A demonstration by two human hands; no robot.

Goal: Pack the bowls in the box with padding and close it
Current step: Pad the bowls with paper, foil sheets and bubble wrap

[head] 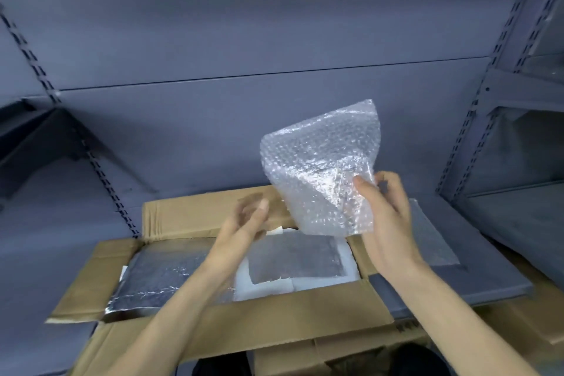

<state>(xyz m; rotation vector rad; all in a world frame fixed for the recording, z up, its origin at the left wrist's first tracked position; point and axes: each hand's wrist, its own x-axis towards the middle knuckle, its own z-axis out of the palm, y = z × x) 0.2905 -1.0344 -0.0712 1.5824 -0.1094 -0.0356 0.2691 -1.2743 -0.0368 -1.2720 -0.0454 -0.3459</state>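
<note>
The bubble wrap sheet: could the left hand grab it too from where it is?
Probably yes. The left hand hovers open beside the bubble wrap sheet, which the right hand holds up; nothing lies between them.

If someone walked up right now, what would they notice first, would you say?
First, the crinkled bubble wrap held up at centre, pinched by the right hand. Below it lies the open cardboard box, flaps spread, silvery padding inside, with the blurred left hand above it.

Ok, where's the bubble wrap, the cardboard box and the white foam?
bubble wrap [319, 171]: head view, middle of the raised sheet.
cardboard box [274, 314]: head view, near front flap.
white foam [244, 284]: head view, left side of the piece inside the box.
</note>
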